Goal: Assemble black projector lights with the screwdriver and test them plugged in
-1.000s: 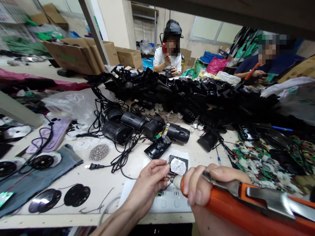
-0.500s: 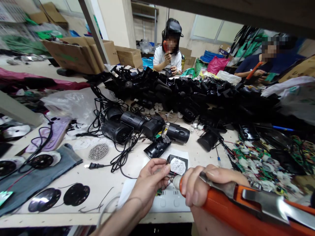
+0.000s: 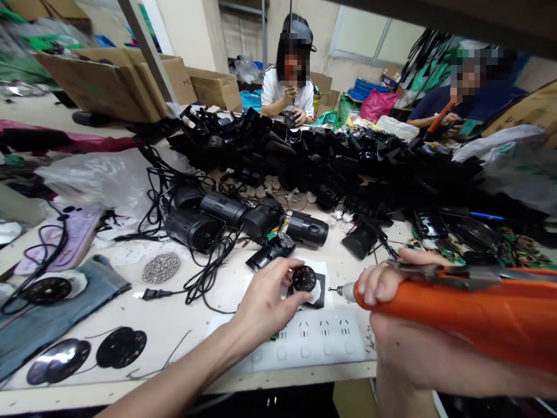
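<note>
My left hand (image 3: 270, 290) grips a small black disc (image 3: 304, 278) with coloured marks round its rim, between thumb and fingers. The disc is over a white plastic piece (image 3: 315, 296), which lies on a square black frame (image 3: 321, 301) on the table. My right hand (image 3: 387, 284) is wrapped round an orange electric screwdriver (image 3: 456, 307). Its bit points left toward the disc, apart from it, with what looks like a small dark screw (image 3: 331, 289) at the tip. A white power strip (image 3: 304, 342) lies just in front of the frame.
Black cylindrical housings (image 3: 307, 229) and a cord with a plug (image 3: 156, 294) lie behind. At left are a dish of screws (image 3: 161, 267), more black discs (image 3: 122, 347) and denim cloth (image 3: 87, 302). A dark heap (image 3: 270, 145) spans the back; two people sit beyond.
My right hand has drawn the screwdriver back to the right, away from my left hand. The black disc now shows in my left hand, over the white piece. The view has shifted slightly.
</note>
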Available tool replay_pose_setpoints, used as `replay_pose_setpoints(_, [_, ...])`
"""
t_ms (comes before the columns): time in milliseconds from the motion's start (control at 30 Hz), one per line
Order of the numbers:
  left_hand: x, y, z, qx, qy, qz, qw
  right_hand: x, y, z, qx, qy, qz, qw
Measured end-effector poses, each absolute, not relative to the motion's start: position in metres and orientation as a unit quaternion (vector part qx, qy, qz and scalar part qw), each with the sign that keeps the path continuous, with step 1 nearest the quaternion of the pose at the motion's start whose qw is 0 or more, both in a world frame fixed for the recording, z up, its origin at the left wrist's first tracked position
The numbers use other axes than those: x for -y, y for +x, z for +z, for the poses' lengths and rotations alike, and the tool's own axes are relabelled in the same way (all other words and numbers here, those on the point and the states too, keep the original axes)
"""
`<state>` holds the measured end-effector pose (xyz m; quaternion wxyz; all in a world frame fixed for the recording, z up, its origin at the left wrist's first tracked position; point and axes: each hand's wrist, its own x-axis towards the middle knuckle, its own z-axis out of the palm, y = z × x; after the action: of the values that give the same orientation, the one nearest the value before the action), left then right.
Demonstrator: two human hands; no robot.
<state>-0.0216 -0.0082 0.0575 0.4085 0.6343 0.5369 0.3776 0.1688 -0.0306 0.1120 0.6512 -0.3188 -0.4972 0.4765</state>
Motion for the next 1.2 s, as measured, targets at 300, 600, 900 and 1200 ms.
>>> replay_pose_setpoints(300, [0.004,-0.012,0.045,-0.48,0.726,0.327,0.369,0.019,0.153,0.123,0.462,-0.273,0.489,0.688])
replay_pose_setpoints(600, [0.005,-0.015,0.036,-0.474,0.758,0.314,0.319,0.012,0.139,0.112,0.512,-0.292,0.458,0.666])
replay_pose_setpoints(900, [0.007,-0.016,0.033,-0.445,0.77,0.328,0.32,0.015,0.133,0.116,0.474,-0.284,0.489,0.675])
replay_pose_setpoints(1200, [0.008,-0.015,0.031,-0.444,0.76,0.346,0.326,0.01,0.127,0.114,0.455,-0.258,0.515,0.679])
